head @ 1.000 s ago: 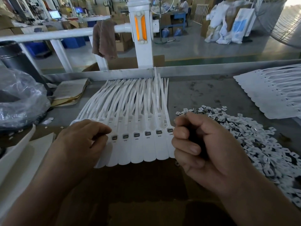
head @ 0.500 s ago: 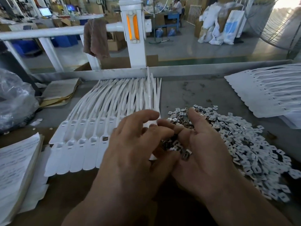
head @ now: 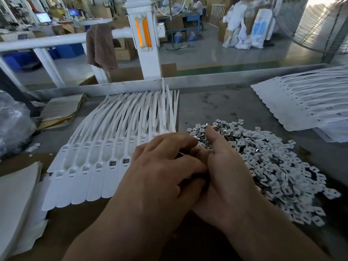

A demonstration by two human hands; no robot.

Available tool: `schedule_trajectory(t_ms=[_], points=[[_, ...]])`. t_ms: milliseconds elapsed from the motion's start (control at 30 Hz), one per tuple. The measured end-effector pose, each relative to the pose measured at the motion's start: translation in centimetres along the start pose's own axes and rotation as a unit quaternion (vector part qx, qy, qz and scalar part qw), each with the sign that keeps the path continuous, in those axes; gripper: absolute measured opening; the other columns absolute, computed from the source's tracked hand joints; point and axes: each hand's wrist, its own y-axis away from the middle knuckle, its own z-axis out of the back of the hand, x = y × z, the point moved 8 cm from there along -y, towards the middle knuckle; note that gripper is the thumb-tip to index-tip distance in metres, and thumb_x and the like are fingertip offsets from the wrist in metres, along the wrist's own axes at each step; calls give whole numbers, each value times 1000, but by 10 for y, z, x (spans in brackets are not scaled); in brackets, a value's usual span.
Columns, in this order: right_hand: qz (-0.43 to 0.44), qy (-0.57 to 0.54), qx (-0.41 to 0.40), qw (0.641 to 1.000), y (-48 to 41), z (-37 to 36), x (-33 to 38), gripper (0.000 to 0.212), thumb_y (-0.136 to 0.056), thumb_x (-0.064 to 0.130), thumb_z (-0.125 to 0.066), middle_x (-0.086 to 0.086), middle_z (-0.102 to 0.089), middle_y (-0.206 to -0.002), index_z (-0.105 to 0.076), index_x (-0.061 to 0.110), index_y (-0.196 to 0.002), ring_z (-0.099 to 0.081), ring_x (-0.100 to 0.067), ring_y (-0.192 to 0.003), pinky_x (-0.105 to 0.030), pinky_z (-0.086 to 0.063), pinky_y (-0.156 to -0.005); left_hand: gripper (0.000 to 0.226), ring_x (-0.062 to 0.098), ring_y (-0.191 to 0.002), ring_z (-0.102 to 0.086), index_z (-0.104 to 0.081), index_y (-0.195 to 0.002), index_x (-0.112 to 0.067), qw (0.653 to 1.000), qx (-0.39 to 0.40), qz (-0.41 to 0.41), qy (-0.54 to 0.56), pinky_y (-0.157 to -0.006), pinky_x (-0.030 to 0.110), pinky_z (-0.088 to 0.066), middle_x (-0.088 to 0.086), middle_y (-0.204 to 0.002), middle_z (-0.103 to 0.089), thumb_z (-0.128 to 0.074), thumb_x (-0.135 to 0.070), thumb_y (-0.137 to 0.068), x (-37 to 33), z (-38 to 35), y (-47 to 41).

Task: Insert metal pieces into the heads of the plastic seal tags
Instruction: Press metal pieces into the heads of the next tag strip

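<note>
Left hand: Your left hand (head: 160, 166) is lying over your right, fingers curled down into the other palm. A small bright glint is showing at its fingertips (head: 188, 143); whether you are pinching a piece there cannot be told.
Right hand: Your right hand (head: 227, 178) is pressing against the left, thumb pointing up and away from you. Its other fingers are mostly hiding under the left hand, so whether it is holding anything cannot be told.
Metal pieces: The metal pieces (head: 273, 166) are lying in a loose heap on the bench (head: 216, 106), just beside your right hand.
Seal tags: The seal tags (head: 98, 159) are lying side by side in overlapping rows to your left, heads toward you and tails fanning away. Your left hand is covering the nearest ones.
Filled heads: 2 filled heads (head: 113, 163) are showing dark inserts; the heads to their left are showing pale, empty pockets.
Piece handling: You are likely dealing with thin, light, stiff, slippery stampings. Judging by the shape, pinching 1 by its 2 outer edges is giving the surest control.
Tag handling: The tags are looking light and flexible, so pressing down on the flat plate just behind the head is probably steadying it best.
Risk: A piece is liable to skid from the fingertips or seat tilted.
</note>
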Motion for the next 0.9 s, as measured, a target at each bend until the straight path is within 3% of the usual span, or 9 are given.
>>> schedule_trajectory(t_ms=[200,433,500,567,667,767,900], points=[[0,-21,-18,1000,-2,2,-5,76,-94,66,-39,-15,-75,-87,-79,3,-80,-75,-26,-80,-32,-61,-70,23,9,-124,-51,-74,-88,-32,999,18,6,44,-92,45,-46,-13,-124,-60,-55,-38,-76,3,-1,2],[4,-33,-25,999,-2,0,-3,72,-93,62,-44,-19,-73,-99,-77,-2,-93,-74,-26,-85,-32,-60,-81,21,4,-126,-50,-75,-82,-30,999,-26,-1,34,-96,41,-47,-17,-118,-64,-56,-36,-78,2,2,1],[11,-47,-16,999,-1,-2,0,69,-93,59,-45,-19,-73,-94,-77,-3,-90,-74,-26,-82,-32,-60,-79,20,2,-125,-50,-74,-82,-29,998,-47,7,43,-97,35,-47,-17,-117,-65,-55,-35,-80,2,3,2],[15,-45,-9,999,0,-4,1,67,-94,56,-45,-19,-73,-89,-77,-1,-86,-74,-27,-80,-33,-61,-78,19,-3,-120,-51,-71,-83,-30,995,-67,37,62,-93,21,-45,-19,-116,-62,-53,-37,-82,6,6,4],[30,-15,-31,999,1,-2,1,47,-92,45,-56,-16,-70,-85,-76,4,-84,-70,-27,-77,-34,-58,-72,11,-13,-108,-52,-63,-84,-36,985,-117,106,74,-81,0,-38,-25,-113,-58,-52,-38,-87,17,14,8],[46,98,-44,993,3,-2,1,26,-83,39,-67,-7,-61,-72,-73,13,-83,-58,-19,-61,-32,-44,-59,10,-15,-103,-53,-62,-86,-37,970,-159,161,92,-76,-2,-37,-28,-111,-58,-52,-41,-87,29,20,12],[35,195,-32,980,7,-6,0,31,-92,40,-61,-1,-53,-63,-66,19,-70,-40,-10,-43,-19,-29,-37,11,-17,-103,-51,-62,-88,-36,972,-166,156,58,-77,-4,-34,-27,-111,-58,-52,-40,-90,31,26,12]])
